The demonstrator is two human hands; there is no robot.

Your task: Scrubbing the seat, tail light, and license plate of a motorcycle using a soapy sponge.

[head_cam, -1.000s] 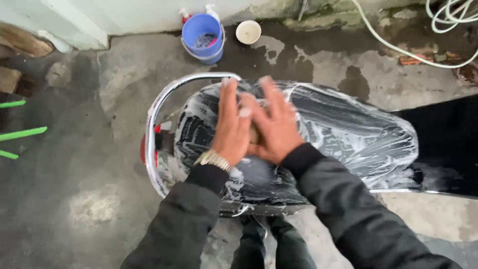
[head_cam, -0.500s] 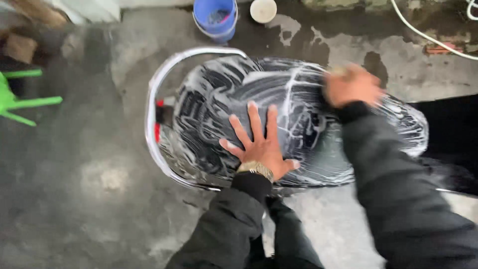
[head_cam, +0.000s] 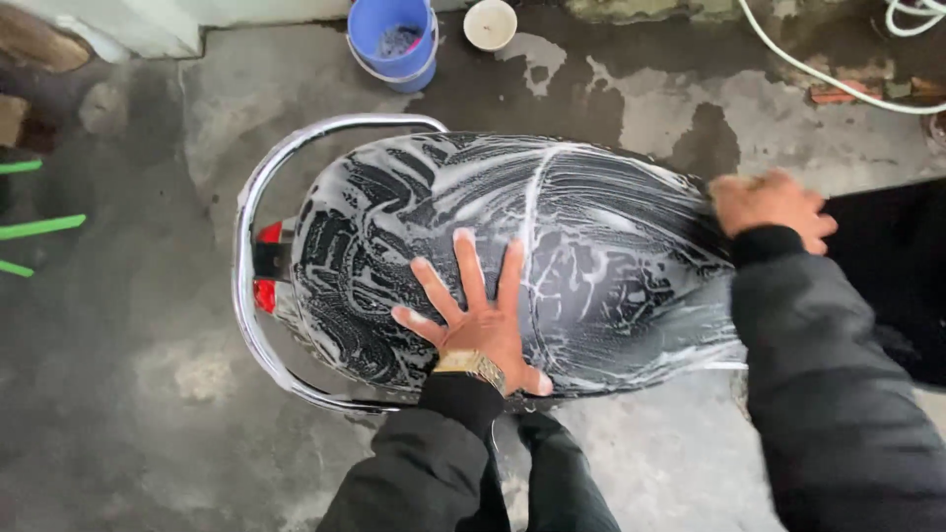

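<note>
Left hand flat on soapy seat; blue bucket stands beyond.

Showing glossy black vinyl under streaky white suds on the seat. Gleaming as polished chrome around it, the grab rail. Lying rough, damp and patchy, the concrete floor.

Soft, even daylight fills the frame, with no hard shadows. The wet concrete floor reads flat and grey. Pale glare runs along the chrome rail at left. The right hand is motion-blurred; the left hand is sharp.
</note>
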